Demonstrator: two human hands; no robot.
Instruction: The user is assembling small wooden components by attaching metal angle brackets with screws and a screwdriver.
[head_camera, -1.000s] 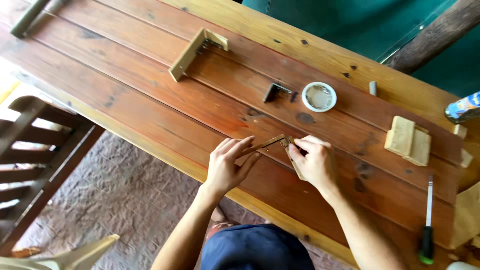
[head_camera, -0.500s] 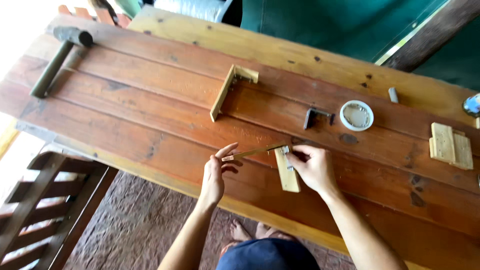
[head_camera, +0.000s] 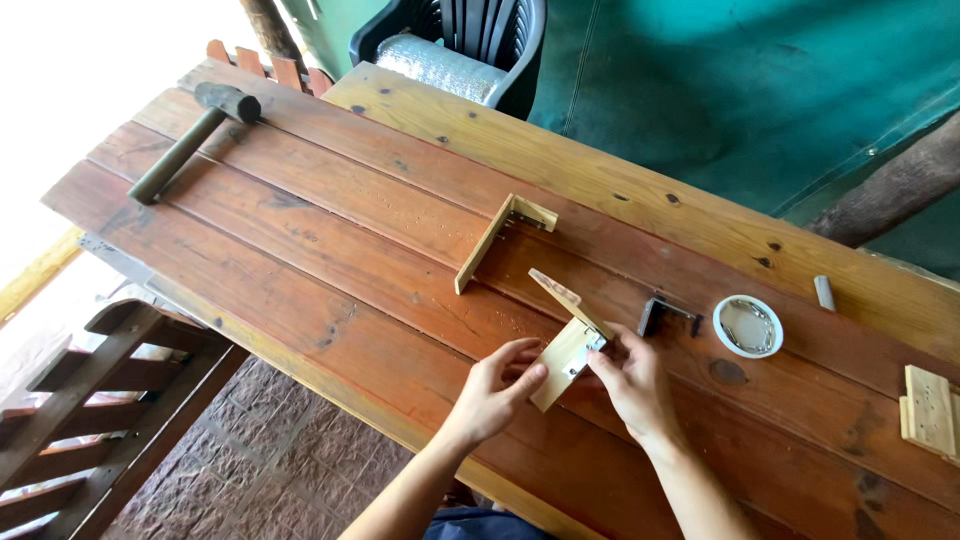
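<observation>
1. Just below the middle of the frame, the left hand (head_camera: 495, 390) and the right hand (head_camera: 632, 380) hold a small wooden assembly (head_camera: 563, 335): two pale slats joined at an angle by a little metal bracket
2. The left fingers pinch the lower slat from its left side; the right fingertips press at the bracket where the slats meet. Both hands are grasping the piece, neither clenched nor slack
3. I judge it light and stiff, yet weak at the joint: thin wood on a small bracket would twist or split if levered. Hold it close to the corner, as both hands do, not by the free slat ends
4. It is raised a little over the wooden table (head_camera: 330, 250), reddish planks with grooves between them where small parts could lodge
5. Near by: a second L-shaped wooden piece (head_camera: 495, 240) above centre, a dark metal bracket (head_camera: 662, 312) and a round white lid (head_camera: 748, 326) at right, more pale wood blocks (head_camera: 930, 410) at the right edge, a hammer (head_camera: 190, 135) at upper left
6. Beyond the table: a dark plastic chair (head_camera: 480, 40) and a green tarpaulin (head_camera: 760, 90) along the top, paved ground at lower left
</observation>
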